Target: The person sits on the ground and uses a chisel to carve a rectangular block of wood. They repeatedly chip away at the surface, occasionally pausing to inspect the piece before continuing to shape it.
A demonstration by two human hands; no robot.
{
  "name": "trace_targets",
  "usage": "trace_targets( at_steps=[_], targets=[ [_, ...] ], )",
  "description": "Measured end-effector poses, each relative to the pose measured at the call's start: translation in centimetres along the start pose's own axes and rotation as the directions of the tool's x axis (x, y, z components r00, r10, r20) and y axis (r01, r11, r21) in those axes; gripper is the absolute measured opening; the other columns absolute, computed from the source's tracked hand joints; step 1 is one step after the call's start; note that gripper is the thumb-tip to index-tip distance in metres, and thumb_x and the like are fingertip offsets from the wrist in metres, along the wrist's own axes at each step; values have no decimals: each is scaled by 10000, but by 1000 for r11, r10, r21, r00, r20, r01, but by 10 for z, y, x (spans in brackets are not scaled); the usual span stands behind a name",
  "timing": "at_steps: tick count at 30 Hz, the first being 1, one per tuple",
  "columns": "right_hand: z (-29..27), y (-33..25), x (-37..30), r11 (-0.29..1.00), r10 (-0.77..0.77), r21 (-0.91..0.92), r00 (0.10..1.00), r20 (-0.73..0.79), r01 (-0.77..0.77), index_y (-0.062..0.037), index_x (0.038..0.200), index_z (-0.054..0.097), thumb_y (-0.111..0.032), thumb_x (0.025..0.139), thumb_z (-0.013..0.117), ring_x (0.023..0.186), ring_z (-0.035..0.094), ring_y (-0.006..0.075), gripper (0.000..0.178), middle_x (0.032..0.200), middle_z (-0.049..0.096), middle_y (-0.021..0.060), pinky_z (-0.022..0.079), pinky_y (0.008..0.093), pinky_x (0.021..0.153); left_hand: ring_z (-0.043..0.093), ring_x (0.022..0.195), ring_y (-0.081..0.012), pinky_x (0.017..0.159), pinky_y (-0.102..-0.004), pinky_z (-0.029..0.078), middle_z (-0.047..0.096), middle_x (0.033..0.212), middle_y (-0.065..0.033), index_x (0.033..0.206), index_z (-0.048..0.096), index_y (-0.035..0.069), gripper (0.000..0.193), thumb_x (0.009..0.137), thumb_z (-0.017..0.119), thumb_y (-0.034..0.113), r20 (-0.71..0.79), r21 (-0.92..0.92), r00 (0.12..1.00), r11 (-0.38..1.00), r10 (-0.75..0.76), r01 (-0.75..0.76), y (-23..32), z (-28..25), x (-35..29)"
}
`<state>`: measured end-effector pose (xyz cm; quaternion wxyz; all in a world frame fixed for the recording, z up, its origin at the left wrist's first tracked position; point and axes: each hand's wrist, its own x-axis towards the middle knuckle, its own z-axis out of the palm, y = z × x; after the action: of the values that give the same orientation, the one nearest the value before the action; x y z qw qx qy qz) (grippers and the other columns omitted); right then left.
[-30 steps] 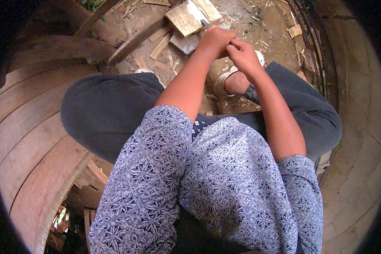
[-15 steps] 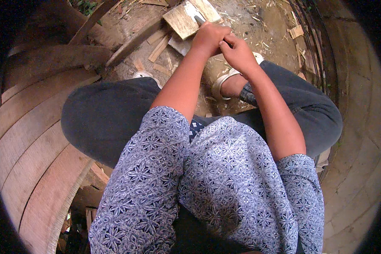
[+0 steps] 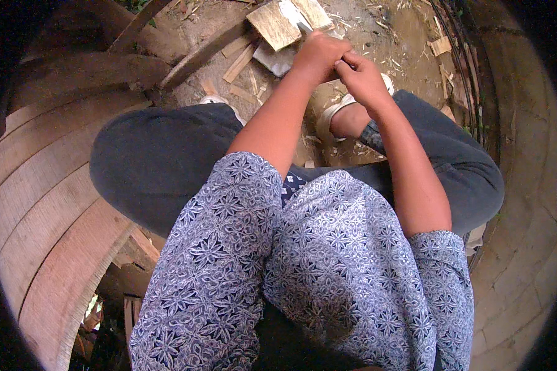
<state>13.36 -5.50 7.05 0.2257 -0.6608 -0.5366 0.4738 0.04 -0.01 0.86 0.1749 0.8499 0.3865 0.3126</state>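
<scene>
A flat metal blade (image 3: 304,27) pokes out beyond my left hand (image 3: 322,54), which is closed around the tool. Most of the tool is covered by my fingers, so its exact kind is unclear. My right hand (image 3: 362,80) is closed just behind and to the right, touching the left one, at the tool's rear end. The blade's tip lies by a whitish, wet-looking surface (image 3: 289,8) between two pieces of pale wood. The left piece is a squarish wood block (image 3: 273,26); the right is a smaller wood piece (image 3: 313,12).
A grey slab (image 3: 272,60) lies under the block. Wood shavings (image 3: 384,34) and offcuts (image 3: 240,63) litter the ground. Curved planks (image 3: 74,247) rise at the left, with a narrow beam (image 3: 207,52) reaching toward the block. Dark cables or rods (image 3: 467,68) run along the right.
Both hands and the tool have shifted slightly right and back toward me against the wood block. The whole view has also moved a little. My grip looks the same.
</scene>
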Motion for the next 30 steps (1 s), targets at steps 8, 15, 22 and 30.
trace_targets(
  at_steps=[8, 15, 22, 30],
  targets=[
    [2, -5, 11, 989, -98, -108, 995, 12, 99, 10, 1035, 672, -251, 896, 547, 1006, 640, 407, 321, 1063, 669, 240, 491, 444, 909, 665, 809, -363, 768, -455, 495, 682, 796, -135, 829, 620, 112, 155, 722, 688, 200, 58, -27, 997, 998, -56, 57, -9, -4, 6],
    [14, -15, 26, 977, -164, -149, 985, -52, 155, 11, 987, 675, -252, 890, 552, 953, 652, 420, 307, 1006, 668, 261, 506, 463, 870, 683, 771, -334, 768, -440, 506, 691, 761, -118, 785, 624, 123, 138, 733, 692, 231, 71, 0, 996, 999, -45, 45, -33, -9, 13],
    [18, 8, 27, 984, -174, -54, 983, -53, 171, -7, 1020, 672, -288, 902, 555, 903, 668, 402, 326, 997, 683, 236, 514, 458, 829, 687, 780, -336, 771, -447, 509, 700, 787, -122, 801, 630, 124, 131, 725, 694, 209, 135, 96, 990, 995, -38, 25, -19, -13, 11],
    [7, 1, 3, 984, -74, -163, 997, 5, 74, -25, 1046, 684, -289, 906, 547, 989, 649, 433, 329, 1060, 674, 243, 506, 478, 896, 680, 806, -326, 784, -433, 499, 696, 775, -114, 826, 622, 130, 125, 753, 684, 210, -4, 0, 999, 999, -42, 42, -1, 3, -6]
  ],
)
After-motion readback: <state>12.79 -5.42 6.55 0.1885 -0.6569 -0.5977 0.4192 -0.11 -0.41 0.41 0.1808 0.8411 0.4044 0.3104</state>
